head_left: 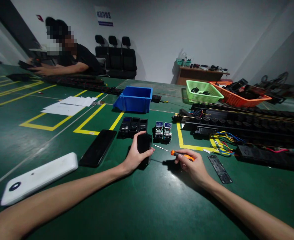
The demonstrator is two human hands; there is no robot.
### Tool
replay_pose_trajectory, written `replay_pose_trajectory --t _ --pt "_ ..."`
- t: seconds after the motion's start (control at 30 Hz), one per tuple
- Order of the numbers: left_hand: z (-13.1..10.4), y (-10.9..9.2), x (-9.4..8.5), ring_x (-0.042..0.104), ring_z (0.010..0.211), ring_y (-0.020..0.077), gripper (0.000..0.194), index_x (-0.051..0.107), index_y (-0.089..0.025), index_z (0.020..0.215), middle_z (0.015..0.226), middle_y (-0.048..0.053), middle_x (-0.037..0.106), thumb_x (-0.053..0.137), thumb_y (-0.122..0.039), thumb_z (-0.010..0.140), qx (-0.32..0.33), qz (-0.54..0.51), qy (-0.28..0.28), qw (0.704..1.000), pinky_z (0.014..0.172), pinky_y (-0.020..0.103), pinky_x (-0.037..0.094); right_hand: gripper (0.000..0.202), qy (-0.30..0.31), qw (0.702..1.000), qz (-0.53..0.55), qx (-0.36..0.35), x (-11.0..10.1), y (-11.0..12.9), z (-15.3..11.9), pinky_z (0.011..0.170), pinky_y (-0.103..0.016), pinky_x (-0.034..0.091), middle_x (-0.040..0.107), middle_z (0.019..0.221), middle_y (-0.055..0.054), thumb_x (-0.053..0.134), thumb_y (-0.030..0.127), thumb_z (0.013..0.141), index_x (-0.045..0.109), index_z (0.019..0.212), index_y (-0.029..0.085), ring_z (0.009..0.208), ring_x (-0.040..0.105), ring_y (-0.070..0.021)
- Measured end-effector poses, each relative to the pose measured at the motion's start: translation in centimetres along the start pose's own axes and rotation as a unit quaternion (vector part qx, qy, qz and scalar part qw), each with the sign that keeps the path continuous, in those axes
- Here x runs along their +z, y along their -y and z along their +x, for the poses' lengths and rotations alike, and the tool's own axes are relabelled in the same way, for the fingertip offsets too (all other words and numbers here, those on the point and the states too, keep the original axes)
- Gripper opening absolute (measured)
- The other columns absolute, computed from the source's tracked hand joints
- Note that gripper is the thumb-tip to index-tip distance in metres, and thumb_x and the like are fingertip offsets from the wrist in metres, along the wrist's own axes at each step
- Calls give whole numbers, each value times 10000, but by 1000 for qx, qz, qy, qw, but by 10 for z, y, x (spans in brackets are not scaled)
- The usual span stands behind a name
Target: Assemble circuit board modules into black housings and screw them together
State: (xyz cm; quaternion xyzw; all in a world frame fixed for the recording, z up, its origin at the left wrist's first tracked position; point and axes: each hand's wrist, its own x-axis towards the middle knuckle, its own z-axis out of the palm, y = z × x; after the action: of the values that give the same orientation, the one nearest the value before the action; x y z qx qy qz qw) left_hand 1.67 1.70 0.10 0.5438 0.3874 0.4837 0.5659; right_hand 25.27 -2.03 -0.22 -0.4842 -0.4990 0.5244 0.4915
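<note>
My left hand is closed around a black rectangular housing and holds it upright over the green table. In my right hand is a screwdriver with an orange and black handle. Its thin metal shaft points left, and the tip is close to the right side of the housing; whether they touch I cannot tell. Just beyond my left hand lie several black modules in a row. Two small circuit-board assemblies stand to their right. A flat black cover plate rests right of my right hand.
A smartphone and a white elongated device lie at left. Behind the modules stands a blue bin. Green and orange baskets, long black rails and loose wires occupy the right. Another person works at far left.
</note>
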Motion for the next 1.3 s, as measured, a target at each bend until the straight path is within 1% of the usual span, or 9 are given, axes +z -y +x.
replay_pose_trajectory --t 0.17,0.4,0.53,0.67,0.73,0.8,0.9,1.07,1.3 --pt "-2 -2 1 653 770 198 772 266 -256 1365 856 26 638 715 -282 738 1 14 6 1000 702 340 526 289 15 1000 -5 7 1 -1 0 400 -204 297 665 622 -29 712 389 768 706 938 156 426 410 -69" --pt "-2 -3 1 652 782 201 769 280 -252 1371 871 25 625 714 -290 738 5 25 -4 1000 740 364 536 288 23 1000 -15 12 0 0 0 401 -200 289 660 608 -26 699 400 781 690 923 150 422 409 -67" --pt "-2 -3 2 648 816 200 772 282 -245 1384 894 30 614 708 -286 742 16 39 -6 999 769 365 530 302 24 999 -23 13 0 1 -1 398 -201 286 629 581 -10 692 417 781 681 919 148 415 411 -70" --pt "-3 -4 2 646 834 197 780 289 -247 1395 922 32 607 709 -273 738 30 54 -15 998 799 375 520 285 21 1000 -9 11 0 1 -2 398 -190 271 537 524 44 673 452 789 602 844 182 414 400 -73" --pt "-4 -5 2 645 838 200 781 289 -251 1399 926 33 609 708 -270 740 33 59 -11 998 813 385 515 285 10 1000 8 -8 0 0 -2 407 -187 266 479 509 65 654 459 808 539 799 198 421 386 -73" --pt "-4 -5 2 644 838 205 777 289 -251 1399 915 34 613 705 -276 744 33 66 -5 997 812 390 514 286 -4 999 3 -34 -1 0 -1 422 -189 282 464 520 67 657 444 813 509 770 203 442 397 -77" --pt "-5 -6 2 641 832 209 758 290 -248 1393 904 36 612 696 -288 755 34 80 -3 996 789 385 515 259 -15 998 -38 -55 -3 1 -1 437 -193 313 532 577 43 684 406 801 528 774 201 478 443 -85" --pt "-6 -5 2 634 850 201 739 282 -240 1377 920 40 623 689 -265 761 35 90 2 995 785 364 510 242 -27 998 -47 -45 -5 0 0 427 -204 324 643 634 2 700 391 792 582 852 189 447 445 -80" --pt "-6 -5 1 620 817 188 691 301 -242 1344 918 33 619 680 -279 767 26 101 3 995 767 354 508 243 -40 997 -39 -43 -5 -2 0 437 -206 365 684 662 -20 714 380 784 613 878 180 462 480 -84"
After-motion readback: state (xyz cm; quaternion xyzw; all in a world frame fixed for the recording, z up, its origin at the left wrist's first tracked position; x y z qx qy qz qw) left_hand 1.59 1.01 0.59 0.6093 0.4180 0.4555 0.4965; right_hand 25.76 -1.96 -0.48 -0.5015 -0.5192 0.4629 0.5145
